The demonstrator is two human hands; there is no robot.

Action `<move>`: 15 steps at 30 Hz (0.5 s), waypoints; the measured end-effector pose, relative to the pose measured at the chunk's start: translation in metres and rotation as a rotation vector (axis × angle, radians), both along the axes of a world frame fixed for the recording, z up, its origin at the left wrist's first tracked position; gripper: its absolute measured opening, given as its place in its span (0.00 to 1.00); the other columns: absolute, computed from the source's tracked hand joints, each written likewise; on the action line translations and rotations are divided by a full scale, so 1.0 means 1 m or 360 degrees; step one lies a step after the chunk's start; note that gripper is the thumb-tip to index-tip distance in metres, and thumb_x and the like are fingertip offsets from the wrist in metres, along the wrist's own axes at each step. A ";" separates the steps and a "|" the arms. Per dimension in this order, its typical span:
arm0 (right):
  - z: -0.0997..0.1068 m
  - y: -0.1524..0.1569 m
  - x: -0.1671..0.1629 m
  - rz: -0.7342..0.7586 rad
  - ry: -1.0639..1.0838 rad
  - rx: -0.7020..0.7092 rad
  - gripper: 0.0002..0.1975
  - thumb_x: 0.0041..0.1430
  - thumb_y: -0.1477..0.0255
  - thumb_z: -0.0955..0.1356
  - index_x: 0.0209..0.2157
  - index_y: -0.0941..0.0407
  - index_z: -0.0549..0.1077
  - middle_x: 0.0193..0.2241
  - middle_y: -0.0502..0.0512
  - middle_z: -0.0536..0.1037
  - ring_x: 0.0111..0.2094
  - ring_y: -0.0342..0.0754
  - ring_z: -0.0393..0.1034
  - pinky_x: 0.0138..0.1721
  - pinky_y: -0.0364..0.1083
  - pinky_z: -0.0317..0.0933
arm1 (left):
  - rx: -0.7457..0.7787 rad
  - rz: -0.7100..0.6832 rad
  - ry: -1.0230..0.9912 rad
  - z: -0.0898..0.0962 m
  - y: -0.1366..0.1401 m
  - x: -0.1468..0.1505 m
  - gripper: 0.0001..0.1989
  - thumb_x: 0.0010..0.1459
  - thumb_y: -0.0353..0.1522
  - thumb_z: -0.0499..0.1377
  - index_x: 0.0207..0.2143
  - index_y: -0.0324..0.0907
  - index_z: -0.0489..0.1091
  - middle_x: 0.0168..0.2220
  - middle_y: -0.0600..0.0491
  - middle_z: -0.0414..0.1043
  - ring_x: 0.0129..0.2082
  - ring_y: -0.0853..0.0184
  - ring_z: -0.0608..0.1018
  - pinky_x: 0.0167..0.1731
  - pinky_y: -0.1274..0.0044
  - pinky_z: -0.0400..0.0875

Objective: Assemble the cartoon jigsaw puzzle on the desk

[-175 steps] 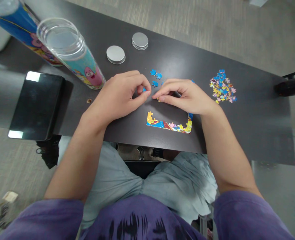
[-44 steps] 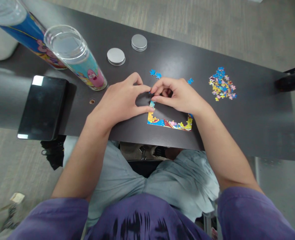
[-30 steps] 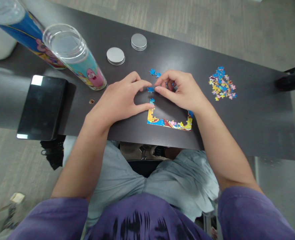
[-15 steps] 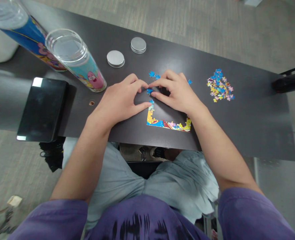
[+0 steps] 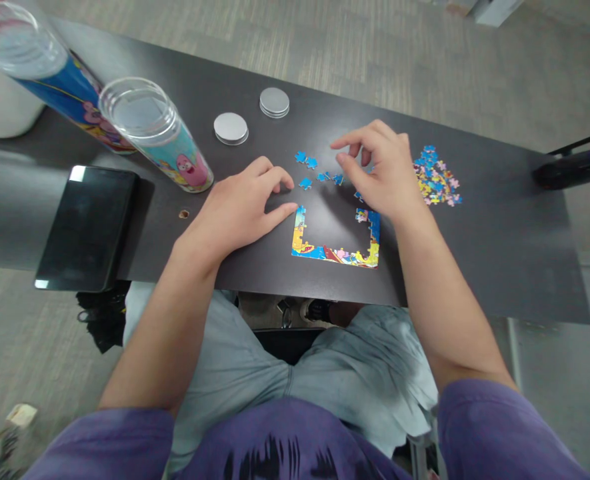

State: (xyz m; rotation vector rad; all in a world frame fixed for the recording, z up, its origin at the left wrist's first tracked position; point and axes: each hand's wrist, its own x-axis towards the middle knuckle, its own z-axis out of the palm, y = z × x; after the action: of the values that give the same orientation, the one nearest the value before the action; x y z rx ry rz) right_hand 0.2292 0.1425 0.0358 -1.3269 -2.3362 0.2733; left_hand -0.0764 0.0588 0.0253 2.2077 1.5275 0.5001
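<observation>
A partly joined jigsaw border [image 5: 331, 256] lies on the dark table, with its bottom and both sides formed. Loose blue puzzle pieces [image 5: 305, 183] are scattered just above it. My left hand [image 5: 247, 203] rests on the table left of the border, fingers apart, its thumb tip close to the border's upper left end. Nothing shows between its fingers. My right hand [image 5: 377, 167] hovers above the loose pieces on the right, thumb and forefinger apart and holding nothing. It partly covers a blue piece near the border's right side.
A pile of mixed puzzle pieces [image 5: 435, 177] lies to the right. Two silver lids [image 5: 231, 128] sit at the back. Clear-topped cartoon tubes [image 5: 175, 147] and a black tablet-like box [image 5: 85, 227] stand or lie at left. A dark cylindrical object [image 5: 569, 167] is at the right end.
My right hand has let go of a blue piece above the border's left side and moved right and up, its fingers opening. My left hand has stayed almost where it was.
</observation>
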 end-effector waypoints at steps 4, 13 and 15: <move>0.002 0.013 0.020 -0.0148 0.0069 0.0036 0.20 0.87 0.43 0.73 0.55 0.43 0.86 0.44 0.60 0.87 0.50 0.68 0.80 0.67 0.69 0.69 | 0.0033 -0.0011 0.0050 0.003 -0.003 0.005 0.20 0.86 0.41 0.65 0.72 0.57 0.86 0.68 0.46 0.81 0.59 0.52 0.89 0.55 0.64 0.84; -0.024 0.010 -0.001 0.0290 0.0192 -0.0106 0.11 0.81 0.54 0.80 0.49 0.46 0.90 0.48 0.59 0.89 0.44 0.61 0.76 0.66 0.72 0.65 | 0.0013 -0.0044 -0.0028 0.001 -0.002 0.006 0.22 0.86 0.49 0.67 0.72 0.58 0.91 0.67 0.43 0.80 0.57 0.50 0.88 0.54 0.63 0.85; -0.025 0.004 -0.009 0.0363 0.0150 -0.0156 0.08 0.78 0.60 0.81 0.51 0.48 0.92 0.50 0.59 0.89 0.44 0.60 0.78 0.66 0.71 0.65 | 0.0003 -0.0041 -0.0041 0.001 -0.002 0.005 0.21 0.85 0.47 0.67 0.72 0.58 0.91 0.67 0.43 0.81 0.57 0.50 0.88 0.54 0.63 0.85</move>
State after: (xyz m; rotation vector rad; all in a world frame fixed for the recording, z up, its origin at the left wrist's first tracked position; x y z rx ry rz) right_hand 0.2197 0.1461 0.0108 -1.0641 -2.4208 0.5154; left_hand -0.0710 0.0570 0.0262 2.2113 1.4840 0.5202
